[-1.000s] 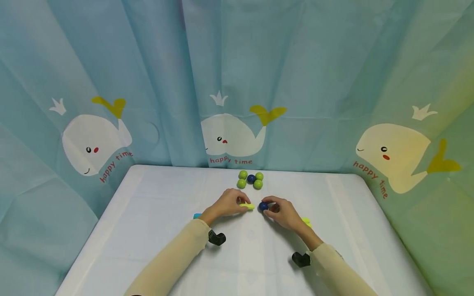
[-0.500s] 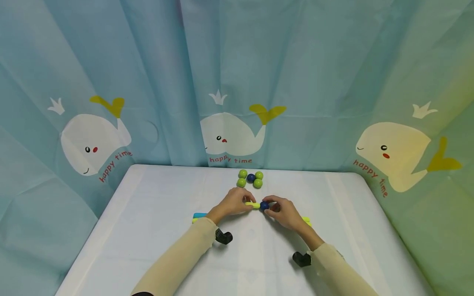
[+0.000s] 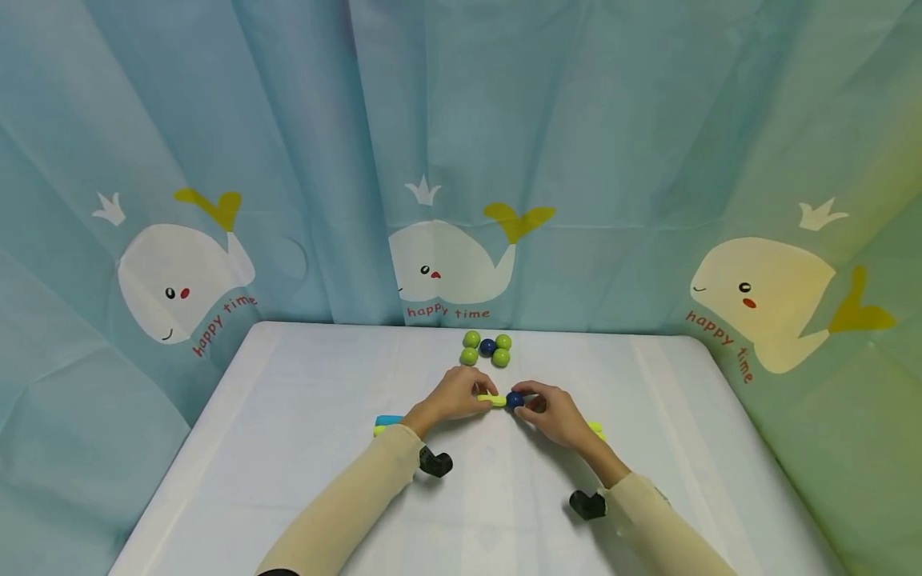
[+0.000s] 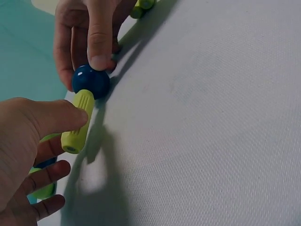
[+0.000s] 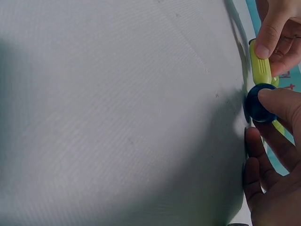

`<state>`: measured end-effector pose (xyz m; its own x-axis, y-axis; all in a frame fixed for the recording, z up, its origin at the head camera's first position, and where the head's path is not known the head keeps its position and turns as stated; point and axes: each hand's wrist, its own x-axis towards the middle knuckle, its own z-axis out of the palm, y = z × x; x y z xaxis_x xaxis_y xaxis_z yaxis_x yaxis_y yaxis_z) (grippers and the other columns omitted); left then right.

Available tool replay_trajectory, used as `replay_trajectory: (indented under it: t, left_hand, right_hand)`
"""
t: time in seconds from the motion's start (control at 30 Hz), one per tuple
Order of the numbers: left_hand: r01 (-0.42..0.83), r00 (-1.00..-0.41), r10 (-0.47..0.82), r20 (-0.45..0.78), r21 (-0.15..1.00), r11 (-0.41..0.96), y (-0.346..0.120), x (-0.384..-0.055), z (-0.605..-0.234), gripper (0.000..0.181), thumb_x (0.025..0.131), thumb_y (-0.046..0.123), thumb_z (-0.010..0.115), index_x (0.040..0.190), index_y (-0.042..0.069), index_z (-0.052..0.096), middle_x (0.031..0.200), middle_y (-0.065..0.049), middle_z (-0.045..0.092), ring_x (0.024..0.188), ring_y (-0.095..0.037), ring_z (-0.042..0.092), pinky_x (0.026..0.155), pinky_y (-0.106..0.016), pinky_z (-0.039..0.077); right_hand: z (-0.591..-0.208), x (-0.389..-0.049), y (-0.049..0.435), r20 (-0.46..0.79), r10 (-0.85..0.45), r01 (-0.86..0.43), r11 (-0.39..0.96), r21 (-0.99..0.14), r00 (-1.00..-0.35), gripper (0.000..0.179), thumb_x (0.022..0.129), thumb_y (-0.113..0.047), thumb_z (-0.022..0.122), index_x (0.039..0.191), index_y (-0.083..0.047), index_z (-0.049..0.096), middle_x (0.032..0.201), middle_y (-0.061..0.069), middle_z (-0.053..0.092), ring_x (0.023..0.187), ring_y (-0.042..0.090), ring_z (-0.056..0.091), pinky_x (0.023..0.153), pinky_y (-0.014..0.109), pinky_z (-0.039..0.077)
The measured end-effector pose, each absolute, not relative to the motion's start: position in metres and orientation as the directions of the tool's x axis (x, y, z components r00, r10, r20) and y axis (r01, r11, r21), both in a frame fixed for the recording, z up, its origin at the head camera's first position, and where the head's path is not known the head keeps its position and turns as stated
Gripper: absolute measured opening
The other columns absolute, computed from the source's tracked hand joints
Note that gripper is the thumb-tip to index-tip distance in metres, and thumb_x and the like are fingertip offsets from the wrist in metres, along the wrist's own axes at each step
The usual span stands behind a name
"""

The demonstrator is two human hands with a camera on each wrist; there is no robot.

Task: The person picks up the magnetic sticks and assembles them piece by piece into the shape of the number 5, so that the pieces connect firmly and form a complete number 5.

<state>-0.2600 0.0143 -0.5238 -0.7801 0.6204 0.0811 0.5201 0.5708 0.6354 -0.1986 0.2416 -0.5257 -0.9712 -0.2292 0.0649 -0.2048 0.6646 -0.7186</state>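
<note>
My left hand point(image 3: 457, 394) pinches a short yellow-green ribbed rod point(image 4: 78, 125) between thumb and fingers. In my right hand point(image 3: 553, 414) a dark blue ball point(image 4: 91, 82) is held by the thumb and fingertips. One end of the rod touches the ball, and the two line up just above the white table point(image 3: 288, 480). Whether the rod's end sits inside the ball cannot be told. Beyond the hands, several green balls point(image 3: 470, 356) surround another dark blue ball point(image 3: 487, 347).
By the left forearm lie a blue rod point(image 3: 389, 419) and a yellow-green rod point(image 3: 378, 430). More yellow-green rods point(image 3: 596, 429) are partly hidden behind the right wrist. A blue curtain point(image 3: 612, 160) with whale prints hangs behind the table.
My left hand has moved right with the rod, closing the gap to the blue ball until they touch. The right hand has barely moved. Over the last half second both stay nearly still.
</note>
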Motion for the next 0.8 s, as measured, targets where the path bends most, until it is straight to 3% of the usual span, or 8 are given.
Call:
replay_trajectory:
  t: [0.2,0.4,0.8]
  left_hand:
    - [0.521,-0.78,0.621,0.079,0.632,0.574,0.015,-0.259,-0.523,0.015,0.088,0.018,0.082,0.104,0.016,0.08,0.091,0.008,0.072,0.085,-0.006,0.06,0.081,-0.026,0.048]
    - [0.539,-0.78,0.614,0.123,0.63,0.558,0.009,-0.261,-0.518,0.022,0.09,0.022,0.079,0.111,0.013,0.078,0.092,0.002,0.072,0.087,-0.015,0.063,0.084,-0.032,0.046]
    - [0.436,-0.899,0.349,0.266,0.628,0.644,-0.005,-0.277,-0.518,0.03,0.092,0.027,0.079,0.118,0.013,0.075,0.103,-0.007,0.072,0.092,-0.025,0.064,0.083,-0.045,0.047]
  right_hand:
    - [-0.524,-0.199,0.242,0.068,-0.235,-0.209,0.654,-0.727,-0.97,0.031,0.092,-0.006,0.076,0.122,-0.006,0.07,0.114,0.009,0.072,0.084,0.016,0.066,0.072,0.028,0.054]
    - [-0.523,-0.199,0.244,0.078,-0.248,-0.226,0.652,-0.724,-0.966,0.031,0.092,-0.006,0.075,0.122,-0.005,0.07,0.113,0.01,0.073,0.085,0.017,0.067,0.072,0.029,0.055]
    - [-0.522,-0.2,0.241,0.013,-0.216,-0.159,0.676,-0.719,-0.976,0.032,0.093,-0.008,0.075,0.125,-0.008,0.069,0.115,0.008,0.071,0.086,0.015,0.065,0.076,0.033,0.055]
